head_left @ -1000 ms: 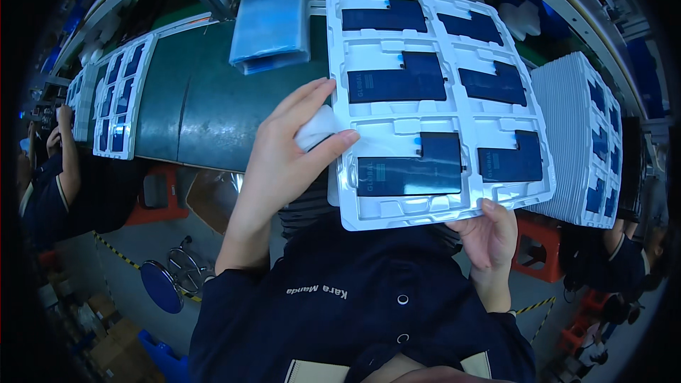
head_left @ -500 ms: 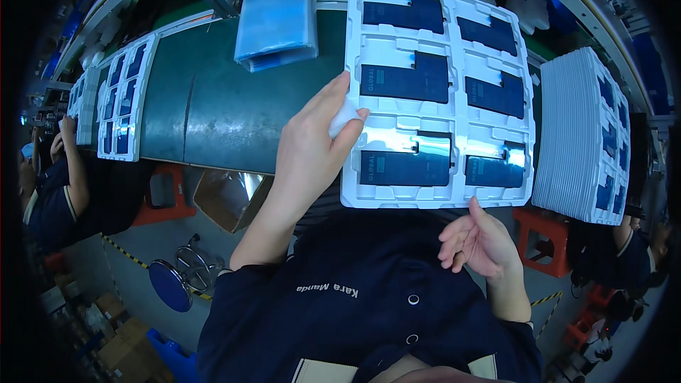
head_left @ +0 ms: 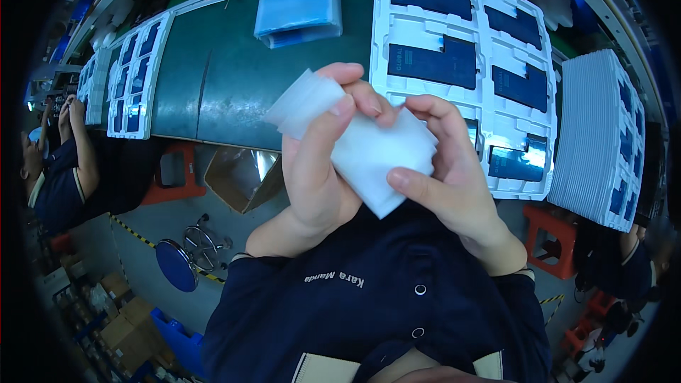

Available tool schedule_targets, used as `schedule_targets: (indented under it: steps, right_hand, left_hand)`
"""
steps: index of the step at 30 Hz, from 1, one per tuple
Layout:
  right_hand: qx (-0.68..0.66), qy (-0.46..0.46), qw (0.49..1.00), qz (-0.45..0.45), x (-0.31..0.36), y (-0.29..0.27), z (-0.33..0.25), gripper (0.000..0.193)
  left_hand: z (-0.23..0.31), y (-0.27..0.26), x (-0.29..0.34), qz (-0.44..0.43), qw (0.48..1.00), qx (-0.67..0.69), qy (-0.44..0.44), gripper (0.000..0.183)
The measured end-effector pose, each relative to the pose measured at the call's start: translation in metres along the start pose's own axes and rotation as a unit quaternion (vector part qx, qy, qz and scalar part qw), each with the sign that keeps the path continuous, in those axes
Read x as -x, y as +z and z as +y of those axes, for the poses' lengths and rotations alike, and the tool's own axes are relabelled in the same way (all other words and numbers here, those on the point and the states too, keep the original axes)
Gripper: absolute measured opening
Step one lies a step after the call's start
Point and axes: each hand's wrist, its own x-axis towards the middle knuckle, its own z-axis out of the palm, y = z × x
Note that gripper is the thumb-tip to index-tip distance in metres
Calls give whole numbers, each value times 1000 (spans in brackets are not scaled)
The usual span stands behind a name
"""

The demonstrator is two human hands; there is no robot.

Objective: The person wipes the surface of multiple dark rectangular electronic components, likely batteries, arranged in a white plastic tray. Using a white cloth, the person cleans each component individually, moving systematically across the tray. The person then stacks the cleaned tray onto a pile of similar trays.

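Note:
A folded white wiping cloth point(head_left: 379, 156) is stretched between my two hands above my lap, at the table's near edge. My left hand point(head_left: 312, 181) pinches its upper-left part between thumb and fingers, with one end sticking out beyond them. My right hand point(head_left: 461, 195) grips the wider right part, thumb on top and fingers behind. Just beyond my hands lies a white molded tray point(head_left: 381, 35) with flat, dark blue L-shaped battery packs point(head_left: 433, 64) in its pockets. My hands and the cloth cover its lower-left pocket.
Right of the tray stands a tall stack of white trays point(head_left: 585, 135). A clear plastic-wrapped bundle point(head_left: 298, 0) rests on the green tabletop point(head_left: 234, 78). Another filled tray point(head_left: 160, 74) is at left, near a co-worker point(head_left: 64, 177). Below are a cardboard box point(head_left: 237, 184) and a round stool point(head_left: 177, 264).
My left hand has left the tray's left edge with the cloth. My right hand has risen from the tray's near edge and taken hold of the cloth, which is now spread wider.

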Motion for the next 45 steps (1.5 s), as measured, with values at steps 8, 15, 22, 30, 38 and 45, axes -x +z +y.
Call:
schedule_targets:
  steps: [8,15,22,30,38,45]
  right_hand:
    - [-324,18,938,124,-14,18,-3,48]
    - [-297,88,945,103,-1,21,-15,65]
    - [-362,80,926,74,8,18,-21,72]
    - [-275,67,956,76,5,14,-20,60]
    - [-359,28,933,2,4,5,-12,44]
    - [-215,-38,976,-5,0,5,2,46]
  left_hand:
    - [-27,-2,11,-114,989,-91,35,32]
    - [-15,-8,-2,-160,970,-127,134,29]
    - [-10,4,4,-182,926,-280,175,49]
    - [-10,-4,-3,-240,874,-372,201,45]
    - [-26,3,-5,-164,909,-340,176,23]
    - [-20,-3,-1,-156,972,-129,120,31]
